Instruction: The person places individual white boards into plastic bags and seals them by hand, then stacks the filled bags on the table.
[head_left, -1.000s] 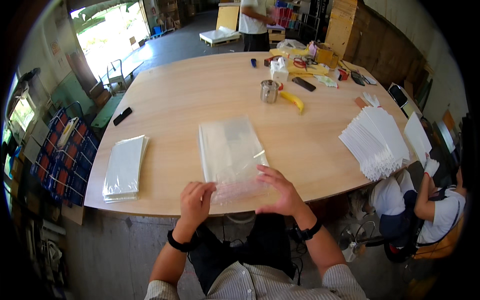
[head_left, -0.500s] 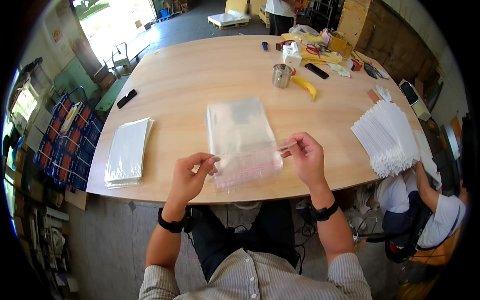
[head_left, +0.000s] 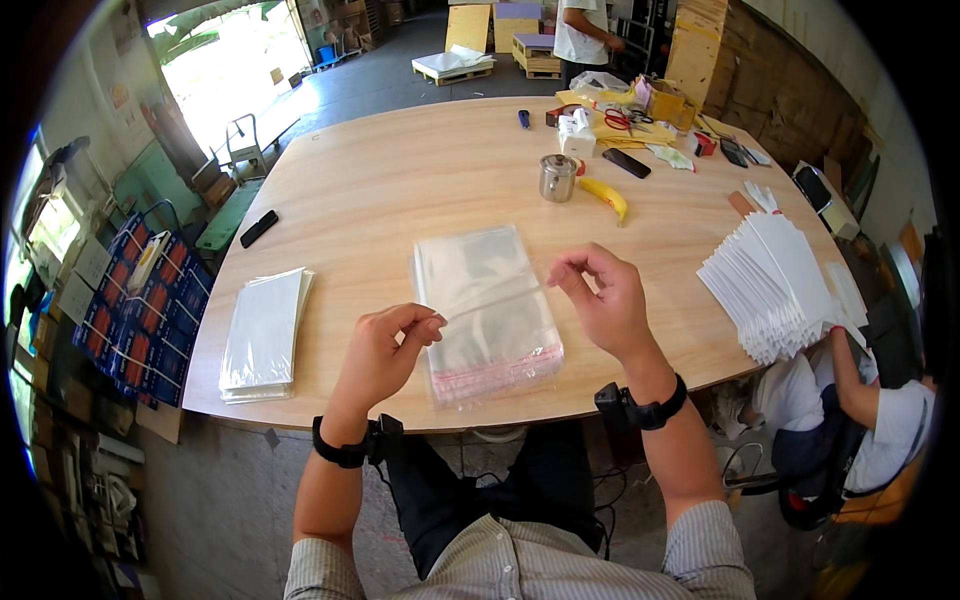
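Note:
A thin, clear strip (head_left: 495,297) stretches slantwise between my two hands, its right end higher. My left hand (head_left: 385,345) pinches one end between thumb and fingers. The other end is at the pinched fingertips of my right hand (head_left: 600,295). Beneath the strip, a stack of clear plastic bags (head_left: 475,262) lies flat on the table, with pinkish bands along its near end. To the left sits a neat pile of white sheets in clear plastic (head_left: 262,335). A fanned stack of white folded paper pieces (head_left: 775,285) rests at the right.
On the wooden table (head_left: 350,190) are a metal canister (head_left: 557,178), a banana (head_left: 604,200), a black phone (head_left: 627,163), red-handled scissors (head_left: 618,120) and a small black object (head_left: 259,229). A seated person's arm (head_left: 850,375) reaches the right edge. Another person (head_left: 582,35) stands beyond.
My right hand has risen and moved slightly left. The strip now slants upward to the right above the bags, where before it ran nearly level over their lower part. The head view has tilted up slightly.

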